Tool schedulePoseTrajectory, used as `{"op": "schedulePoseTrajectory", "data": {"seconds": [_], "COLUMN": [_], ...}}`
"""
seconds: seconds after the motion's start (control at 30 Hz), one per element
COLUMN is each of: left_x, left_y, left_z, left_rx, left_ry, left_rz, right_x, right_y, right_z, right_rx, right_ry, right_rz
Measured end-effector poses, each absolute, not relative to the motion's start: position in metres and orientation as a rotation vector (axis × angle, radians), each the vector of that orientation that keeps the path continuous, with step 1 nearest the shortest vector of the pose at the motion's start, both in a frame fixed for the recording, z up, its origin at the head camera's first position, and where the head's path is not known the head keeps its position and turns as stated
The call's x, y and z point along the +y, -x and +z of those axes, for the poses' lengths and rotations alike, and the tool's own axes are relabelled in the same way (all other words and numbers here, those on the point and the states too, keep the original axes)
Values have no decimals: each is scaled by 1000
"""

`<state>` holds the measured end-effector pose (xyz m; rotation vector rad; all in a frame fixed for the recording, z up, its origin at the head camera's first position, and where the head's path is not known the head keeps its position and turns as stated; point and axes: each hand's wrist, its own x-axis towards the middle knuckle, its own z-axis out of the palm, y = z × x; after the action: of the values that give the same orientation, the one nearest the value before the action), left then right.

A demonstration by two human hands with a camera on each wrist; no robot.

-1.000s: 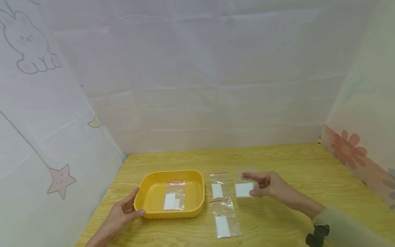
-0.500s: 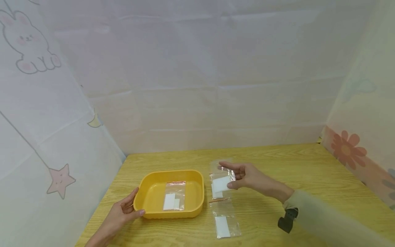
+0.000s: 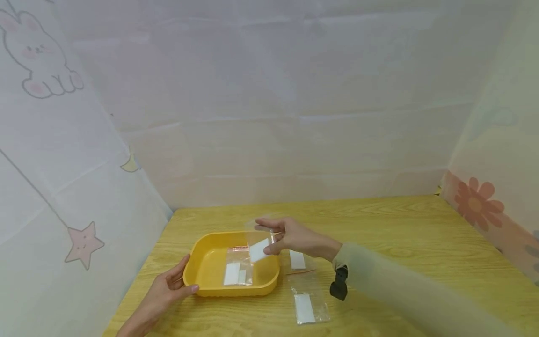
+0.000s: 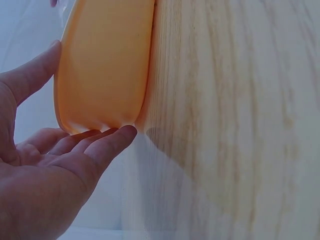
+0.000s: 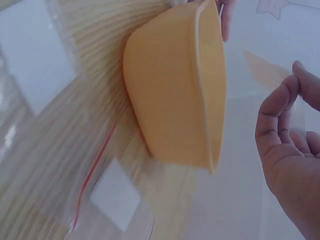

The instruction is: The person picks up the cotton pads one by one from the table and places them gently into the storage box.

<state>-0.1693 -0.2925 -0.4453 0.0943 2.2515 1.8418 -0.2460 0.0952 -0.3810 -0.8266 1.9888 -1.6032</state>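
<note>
My left hand (image 3: 162, 290) rests against the near left corner of a yellow plastic tub (image 3: 237, 292), thumb on the rim and fairly straight fingers touching its outer wall. Inside the tub lies a clear zip bag (image 3: 239, 267) with white pieces in it. Over the tub's right part, my right hand (image 3: 290, 238) pinches another small clear zip bag (image 3: 258, 250) holding a white rectangle, between thumb and fingers. In the right wrist view, that bag (image 5: 265, 70) extends from the pinching fingertips, above the tub's rim.
Right of the tub, two more clear zip bags lie in a column on the wooden table (image 3: 379, 224): the farther bag (image 3: 297, 260) is partly behind my right hand, the nearer bag (image 3: 305, 306) by the front. A printed cloth backdrop (image 3: 269, 117) surrounds the table.
My right hand has carried the pinched bag leftward from the table's right, past the column of bags, to above the tub. My left hand and the tub have stayed put.
</note>
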Motion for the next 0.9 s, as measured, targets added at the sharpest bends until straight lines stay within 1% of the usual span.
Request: {"op": "schedulePoseTrajectory", "data": {"seconds": [0.2, 0.4, 0.63, 0.9], "left_x": [-293, -293, -291, -292], "left_y": [170, 170, 170, 170], "left_z": [-445, -444, -444, -443], "left_rx": [2232, 2236, 2250, 2217], "left_ry": [-132, -127, -87, -135], "left_rz": [1844, 1838, 1849, 1858], "right_x": [57, 30, 12, 4], "right_y": [250, 250, 245, 239], "right_z": [-388, -400, -416, -427], "right_rx": [1975, 1987, 1955, 1999], "right_ry": [747, 642, 500, 449], "right_rz": [-1612, -1621, -1670, -1657]}}
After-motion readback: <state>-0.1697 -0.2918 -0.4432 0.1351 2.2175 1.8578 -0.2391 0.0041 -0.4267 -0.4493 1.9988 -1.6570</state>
